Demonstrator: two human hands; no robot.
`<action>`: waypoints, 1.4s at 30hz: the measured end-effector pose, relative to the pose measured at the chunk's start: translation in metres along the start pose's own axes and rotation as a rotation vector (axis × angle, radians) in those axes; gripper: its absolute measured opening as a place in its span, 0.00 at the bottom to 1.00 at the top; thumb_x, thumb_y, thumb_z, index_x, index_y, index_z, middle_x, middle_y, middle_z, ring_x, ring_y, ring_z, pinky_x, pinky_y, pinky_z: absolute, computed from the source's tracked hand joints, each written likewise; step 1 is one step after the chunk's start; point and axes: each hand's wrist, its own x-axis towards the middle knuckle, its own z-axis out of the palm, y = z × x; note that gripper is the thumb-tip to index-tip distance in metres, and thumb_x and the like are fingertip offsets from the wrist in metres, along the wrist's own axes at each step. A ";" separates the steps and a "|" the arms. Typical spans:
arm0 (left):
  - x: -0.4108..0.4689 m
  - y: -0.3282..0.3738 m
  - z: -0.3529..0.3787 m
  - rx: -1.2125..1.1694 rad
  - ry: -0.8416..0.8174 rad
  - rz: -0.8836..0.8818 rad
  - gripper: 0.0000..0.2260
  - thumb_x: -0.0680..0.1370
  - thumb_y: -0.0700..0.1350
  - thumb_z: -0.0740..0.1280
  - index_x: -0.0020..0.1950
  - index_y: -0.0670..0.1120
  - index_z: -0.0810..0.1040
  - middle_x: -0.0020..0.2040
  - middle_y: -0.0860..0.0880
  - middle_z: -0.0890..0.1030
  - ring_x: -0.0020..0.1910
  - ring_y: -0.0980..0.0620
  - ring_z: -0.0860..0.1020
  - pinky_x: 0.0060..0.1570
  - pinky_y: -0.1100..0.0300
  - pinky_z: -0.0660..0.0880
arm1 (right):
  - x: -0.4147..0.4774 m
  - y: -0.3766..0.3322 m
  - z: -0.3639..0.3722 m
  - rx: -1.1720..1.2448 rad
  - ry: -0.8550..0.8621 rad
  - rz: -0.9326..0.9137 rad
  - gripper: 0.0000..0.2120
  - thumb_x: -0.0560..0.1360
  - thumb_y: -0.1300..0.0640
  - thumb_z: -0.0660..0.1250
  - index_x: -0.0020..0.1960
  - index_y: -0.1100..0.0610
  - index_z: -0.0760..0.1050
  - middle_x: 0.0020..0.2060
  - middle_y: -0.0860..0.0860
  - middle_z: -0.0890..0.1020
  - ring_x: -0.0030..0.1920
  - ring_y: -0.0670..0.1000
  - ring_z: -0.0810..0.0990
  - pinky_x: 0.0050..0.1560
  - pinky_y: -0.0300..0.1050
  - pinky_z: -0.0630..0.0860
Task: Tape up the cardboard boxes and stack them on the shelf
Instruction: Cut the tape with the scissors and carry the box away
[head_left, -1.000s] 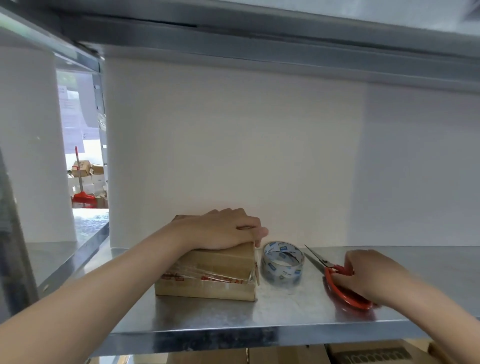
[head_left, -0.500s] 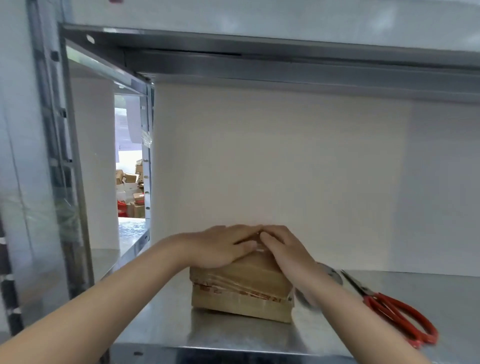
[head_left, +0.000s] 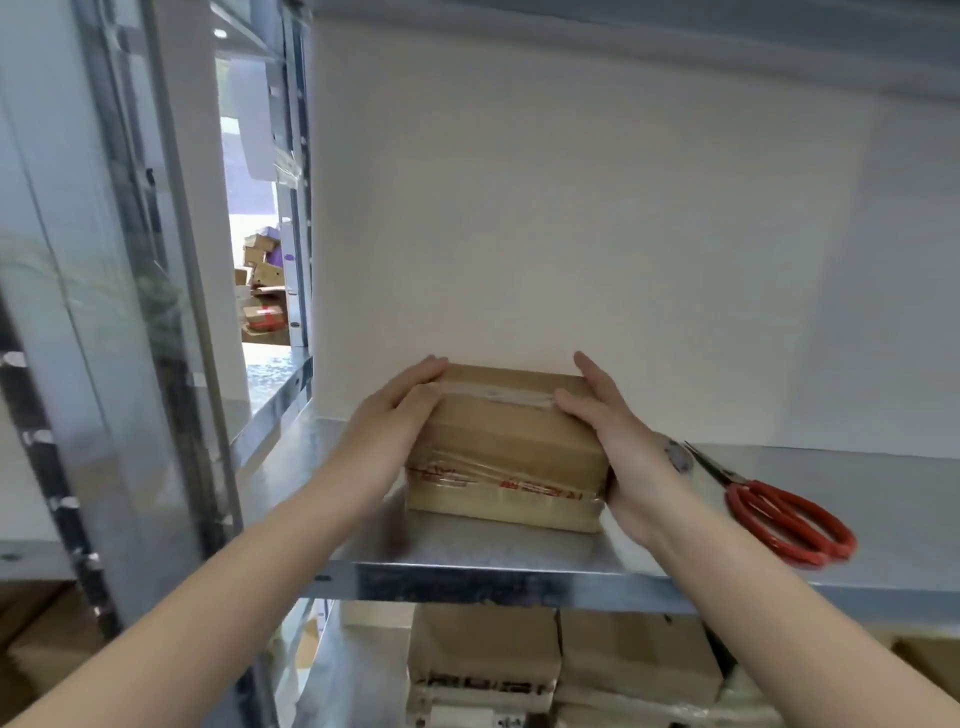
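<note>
A small brown cardboard box (head_left: 511, 452), sealed with clear tape over red-printed tape, sits on the metal shelf (head_left: 467, 577) near its front edge. My left hand (head_left: 397, 415) grips the box's left end, thumb lying on the top face. My right hand (head_left: 618, 441) grips the right end the same way, thumb over the top tape seam. A roll of clear tape (head_left: 678, 457) shows only as a sliver behind my right wrist. Whether the box is lifted off the shelf I cannot tell.
Red-handled scissors (head_left: 779, 514) lie on the shelf to the right of the box. A white wall closes the back of the shelf. Several taped boxes (head_left: 483, 660) are stacked on the level below. A metal upright (head_left: 171, 312) stands at left.
My right hand left the scissors and came to the box. Both hands slid from the box's top to its two ends. The view shifted so the lower level shows.
</note>
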 end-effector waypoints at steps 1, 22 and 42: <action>-0.009 -0.003 0.003 -0.170 0.003 -0.095 0.13 0.83 0.54 0.60 0.50 0.66 0.85 0.60 0.59 0.81 0.63 0.55 0.76 0.71 0.55 0.67 | -0.004 0.008 -0.001 0.061 0.013 -0.003 0.29 0.79 0.49 0.67 0.77 0.39 0.61 0.69 0.46 0.72 0.63 0.51 0.77 0.64 0.49 0.75; -0.086 0.011 0.038 0.117 0.046 -0.071 0.46 0.57 0.75 0.70 0.74 0.69 0.61 0.69 0.55 0.74 0.62 0.54 0.76 0.52 0.60 0.74 | -0.037 0.020 -0.054 -0.140 -0.089 0.036 0.38 0.71 0.25 0.57 0.75 0.43 0.67 0.67 0.48 0.77 0.68 0.52 0.74 0.70 0.55 0.69; -0.234 0.016 0.229 -0.059 0.102 0.165 0.44 0.60 0.61 0.80 0.71 0.75 0.63 0.63 0.64 0.79 0.59 0.65 0.79 0.59 0.56 0.75 | -0.176 0.073 -0.226 0.217 -0.125 -0.098 0.22 0.80 0.38 0.59 0.74 0.28 0.59 0.70 0.42 0.74 0.68 0.48 0.73 0.72 0.59 0.69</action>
